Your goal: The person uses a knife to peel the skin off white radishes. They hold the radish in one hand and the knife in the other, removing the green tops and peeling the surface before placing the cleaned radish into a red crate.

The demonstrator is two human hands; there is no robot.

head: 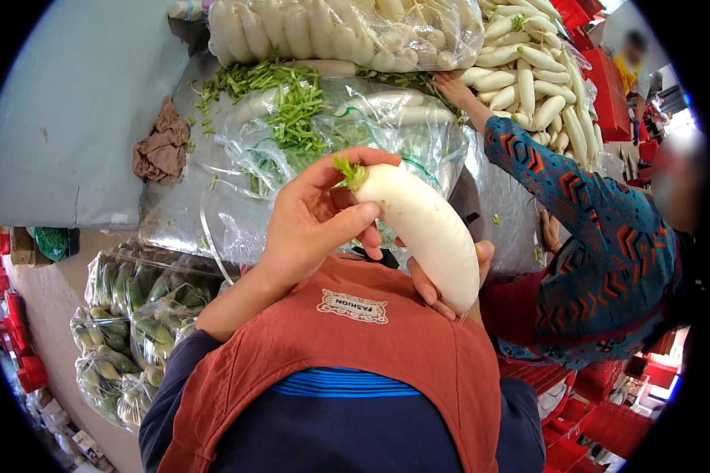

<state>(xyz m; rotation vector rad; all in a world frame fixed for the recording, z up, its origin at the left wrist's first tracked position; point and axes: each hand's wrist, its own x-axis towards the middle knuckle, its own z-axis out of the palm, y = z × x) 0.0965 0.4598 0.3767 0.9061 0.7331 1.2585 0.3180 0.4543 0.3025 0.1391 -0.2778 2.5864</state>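
A thick white daikon radish with a short green leaf stub is held up before my red apron. Around its leafy end are the fingers and thumb of my left hand. My right hand grips the root end from below, partly hidden behind the radish. Just beyond lies a clear plastic bag with daikon inside, spread on the metal tabletop. Cut green stems are heaped on that bag.
A big clear bag packed with daikon lies at the back, a loose pile of daikon to its right. A co-worker stands close on my right, one hand reaching the pile. Left are a brown cloth and bagged green vegetables.
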